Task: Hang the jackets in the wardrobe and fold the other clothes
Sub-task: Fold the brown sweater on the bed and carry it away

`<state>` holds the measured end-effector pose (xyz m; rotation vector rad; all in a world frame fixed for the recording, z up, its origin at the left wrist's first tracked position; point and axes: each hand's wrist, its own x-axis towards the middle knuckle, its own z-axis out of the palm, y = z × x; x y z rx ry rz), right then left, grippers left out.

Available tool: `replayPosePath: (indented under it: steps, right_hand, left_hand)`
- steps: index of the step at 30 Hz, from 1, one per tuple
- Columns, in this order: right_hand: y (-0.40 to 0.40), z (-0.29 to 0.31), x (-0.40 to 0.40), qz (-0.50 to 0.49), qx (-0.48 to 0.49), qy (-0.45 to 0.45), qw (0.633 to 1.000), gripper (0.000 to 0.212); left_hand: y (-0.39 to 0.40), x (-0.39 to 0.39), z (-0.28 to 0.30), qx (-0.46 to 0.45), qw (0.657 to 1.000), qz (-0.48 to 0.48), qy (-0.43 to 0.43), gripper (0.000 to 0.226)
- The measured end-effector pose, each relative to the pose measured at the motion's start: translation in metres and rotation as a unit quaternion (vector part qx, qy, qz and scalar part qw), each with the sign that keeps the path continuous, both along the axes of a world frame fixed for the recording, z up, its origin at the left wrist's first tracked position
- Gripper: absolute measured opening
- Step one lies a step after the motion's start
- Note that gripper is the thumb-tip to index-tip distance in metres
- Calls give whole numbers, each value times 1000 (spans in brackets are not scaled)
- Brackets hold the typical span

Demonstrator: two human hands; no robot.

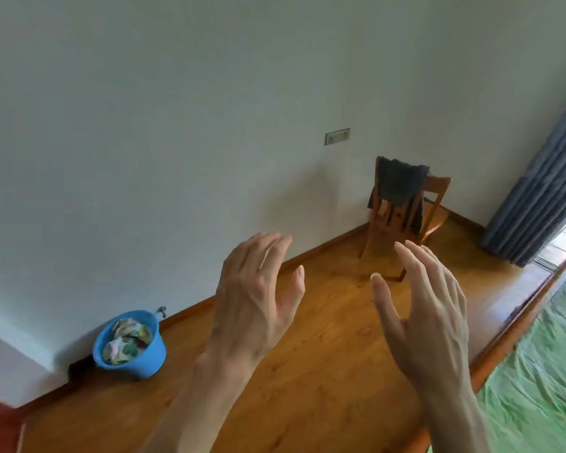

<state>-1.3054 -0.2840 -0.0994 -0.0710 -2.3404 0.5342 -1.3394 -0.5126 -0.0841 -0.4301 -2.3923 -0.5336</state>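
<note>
White wall (177, 125) fills most of the view; wooden floor (307, 371) runs below it, skirting board along the join. Green bedsheet (543, 371) at the floor's right edge, on a wood-framed bed. Blue pleated curtain (543, 191) hangs at the far right, bright doorway beside it.

Left hand (252, 299) raised mid-air, back toward the camera, fingers straight and slightly spread, thumb out to the side. Holds nothing. Right hand (428, 308) raised alongside, apart from the left, fingers extended and tilted up toward the far corner, thumb splayed inward. Also holds nothing. Both forearms bare, reaching forward from the lower edge.

Wooden chair (435, 204) stands in the far corner of the floor, where the two walls meet. Dark garment (397, 184) draped over its backrest, hanging down past the seat; type of garment unclear.

Blue plastic basin (141, 361) on the floor against the wall, left side, holding crumpled patterned cloth (128, 338).

Small switch plate (337, 136) on the wall above the chair.
</note>
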Motion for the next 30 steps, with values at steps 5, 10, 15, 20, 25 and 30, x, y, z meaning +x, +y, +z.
replayPosePath:
  steps: [5,10,15,20,25,30]
  right_hand:
    - [18,-3,-46,-59,10,-27,998,63]
    - [52,-11,-95,-126,17,-49,991,63]
    - [91,-15,-166,-180,24,-54,982,63]
    - [131,-7,-247,-242,24,-59,968,65]
    - [170,4,-312,-293,28,-54,954,64]
    - [213,10,-348,-337,32,-89,937,62]
  left_hand:
    - [13,-73,-9,7,999,-40,-2,57]
    - [51,-157,-17,33,995,-94,1,54]
    - [99,-255,-24,41,987,-155,7,52]
    - [148,-363,-23,40,976,-212,21,54]
    - [211,-458,-15,46,960,-273,32,61]
    - [287,-512,-14,56,940,-337,-8,63]
